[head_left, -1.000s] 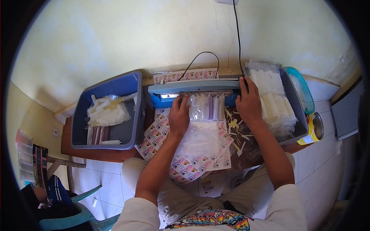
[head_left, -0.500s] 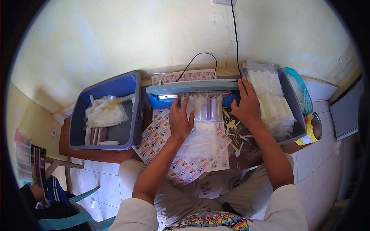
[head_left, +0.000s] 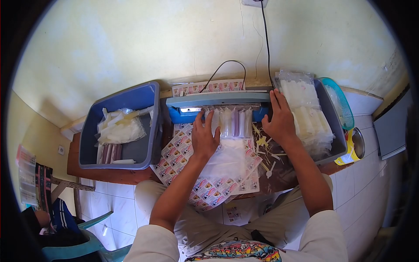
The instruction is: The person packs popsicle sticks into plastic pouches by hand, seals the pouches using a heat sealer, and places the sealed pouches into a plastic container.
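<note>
A blue impulse sealer (head_left: 179,114) lies across the table, its long grey arm (head_left: 218,98) over the base. A clear plastic pack of white and purple sticks (head_left: 235,122) has its far end at the sealer's front edge; its bag hangs flat toward me. My left hand (head_left: 204,137) rests at the pack's left side, fingers spread and thumb on the sticks. My right hand (head_left: 279,118) lies on the arm's right end, fingers stretched over it and thumb apart near the base. Whether the arm is fully down cannot be made out.
At left, a blue-grey tub (head_left: 153,131) holds bagged sticks. Another tub (head_left: 334,126) at right is heaped with filled packs (head_left: 307,115). Printed sheets (head_left: 183,153) lie under the pack, plastic scraps (head_left: 264,142) beside them. A teal basket (head_left: 345,109) and yellow tin (head_left: 351,150) stand far right.
</note>
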`<act>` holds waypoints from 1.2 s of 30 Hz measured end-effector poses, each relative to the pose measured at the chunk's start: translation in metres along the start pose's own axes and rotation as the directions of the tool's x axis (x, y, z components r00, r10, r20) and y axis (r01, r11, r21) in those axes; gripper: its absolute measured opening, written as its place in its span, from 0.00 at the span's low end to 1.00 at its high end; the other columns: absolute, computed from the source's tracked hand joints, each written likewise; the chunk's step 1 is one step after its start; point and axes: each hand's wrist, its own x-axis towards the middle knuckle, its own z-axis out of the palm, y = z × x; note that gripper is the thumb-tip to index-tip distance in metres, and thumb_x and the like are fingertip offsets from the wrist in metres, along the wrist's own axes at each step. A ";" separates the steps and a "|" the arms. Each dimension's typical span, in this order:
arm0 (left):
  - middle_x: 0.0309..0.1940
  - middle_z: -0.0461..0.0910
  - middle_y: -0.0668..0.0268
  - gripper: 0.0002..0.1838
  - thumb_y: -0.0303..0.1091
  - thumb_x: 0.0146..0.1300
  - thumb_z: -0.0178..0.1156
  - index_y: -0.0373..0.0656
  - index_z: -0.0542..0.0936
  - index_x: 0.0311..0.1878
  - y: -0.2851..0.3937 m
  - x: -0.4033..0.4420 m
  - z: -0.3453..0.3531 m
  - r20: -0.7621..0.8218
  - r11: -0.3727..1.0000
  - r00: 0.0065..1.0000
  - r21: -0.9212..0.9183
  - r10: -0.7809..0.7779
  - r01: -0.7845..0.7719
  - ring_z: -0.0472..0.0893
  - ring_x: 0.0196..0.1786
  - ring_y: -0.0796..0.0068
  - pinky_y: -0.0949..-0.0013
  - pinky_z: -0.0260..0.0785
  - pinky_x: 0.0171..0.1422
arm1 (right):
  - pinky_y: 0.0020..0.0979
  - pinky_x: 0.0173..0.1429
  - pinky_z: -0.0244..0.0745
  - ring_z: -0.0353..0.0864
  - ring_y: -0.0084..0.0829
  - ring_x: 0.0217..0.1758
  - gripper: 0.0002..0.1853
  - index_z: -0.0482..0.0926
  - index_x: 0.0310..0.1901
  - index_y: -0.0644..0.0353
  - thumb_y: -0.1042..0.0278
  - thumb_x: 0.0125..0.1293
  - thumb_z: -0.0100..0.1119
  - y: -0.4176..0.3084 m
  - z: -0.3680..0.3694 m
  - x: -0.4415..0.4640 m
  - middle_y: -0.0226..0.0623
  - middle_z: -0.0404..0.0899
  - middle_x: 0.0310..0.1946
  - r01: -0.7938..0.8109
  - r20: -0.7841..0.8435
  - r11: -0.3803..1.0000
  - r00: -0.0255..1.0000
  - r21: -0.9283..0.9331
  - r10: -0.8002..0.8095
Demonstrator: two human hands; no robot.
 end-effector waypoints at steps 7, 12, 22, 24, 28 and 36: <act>0.77 0.66 0.46 0.39 0.33 0.66 0.74 0.48 0.72 0.80 -0.001 0.000 0.000 0.000 1.000 1.000 0.013 0.012 -0.012 0.78 0.67 0.46 0.48 0.74 0.73 | 0.49 0.89 0.60 0.62 0.61 0.86 0.45 0.64 0.81 0.74 0.69 0.60 0.63 0.001 0.003 -0.002 0.63 0.64 0.81 0.002 0.007 1.000 1.000 -0.020 -0.002; 0.76 0.67 0.47 0.38 0.30 0.66 0.72 0.49 0.72 0.79 0.000 0.001 -0.001 -0.002 1.000 1.000 0.007 0.006 -0.006 0.79 0.65 0.46 0.48 0.75 0.72 | 0.49 0.89 0.61 0.62 0.62 0.86 0.45 0.64 0.81 0.73 0.69 0.61 0.63 0.000 0.003 -0.002 0.62 0.63 0.82 -0.005 0.010 1.000 1.000 -0.016 0.005; 0.74 0.69 0.48 0.36 0.28 0.66 0.71 0.50 0.74 0.78 -0.002 0.002 0.000 -0.023 0.999 1.000 0.034 0.012 -0.011 0.81 0.63 0.46 0.48 0.78 0.68 | 0.50 0.89 0.61 0.61 0.63 0.86 0.45 0.63 0.81 0.73 0.69 0.61 0.64 0.001 0.004 -0.003 0.62 0.63 0.82 -0.013 0.020 1.000 1.000 -0.012 0.013; 0.74 0.69 0.48 0.36 0.28 0.66 0.71 0.50 0.75 0.78 -0.001 0.002 0.000 -0.013 0.999 1.000 0.037 -0.005 0.005 0.82 0.62 0.46 0.48 0.79 0.66 | 0.50 0.89 0.61 0.61 0.63 0.86 0.45 0.63 0.82 0.72 0.69 0.62 0.64 0.002 0.005 -0.003 0.62 0.62 0.82 -0.012 0.019 1.000 1.000 -0.018 0.012; 0.73 0.69 0.49 0.36 0.28 0.66 0.71 0.52 0.75 0.78 -0.002 0.002 -0.001 -0.024 0.999 1.000 0.038 0.006 -0.005 0.83 0.60 0.47 0.48 0.80 0.64 | 0.49 0.89 0.61 0.61 0.62 0.86 0.45 0.62 0.82 0.72 0.69 0.62 0.64 0.003 0.006 -0.004 0.61 0.62 0.83 -0.004 0.014 1.000 1.000 -0.028 0.005; 0.72 0.70 0.49 0.36 0.29 0.67 0.71 0.54 0.75 0.78 -0.002 0.004 -0.002 0.000 0.999 1.000 0.024 -0.024 0.024 0.84 0.58 0.46 0.47 0.82 0.60 | 0.48 0.89 0.61 0.61 0.59 0.87 0.46 0.62 0.82 0.70 0.67 0.64 0.68 -0.001 0.000 0.000 0.58 0.62 0.83 -0.027 0.030 0.999 0.999 -0.026 0.028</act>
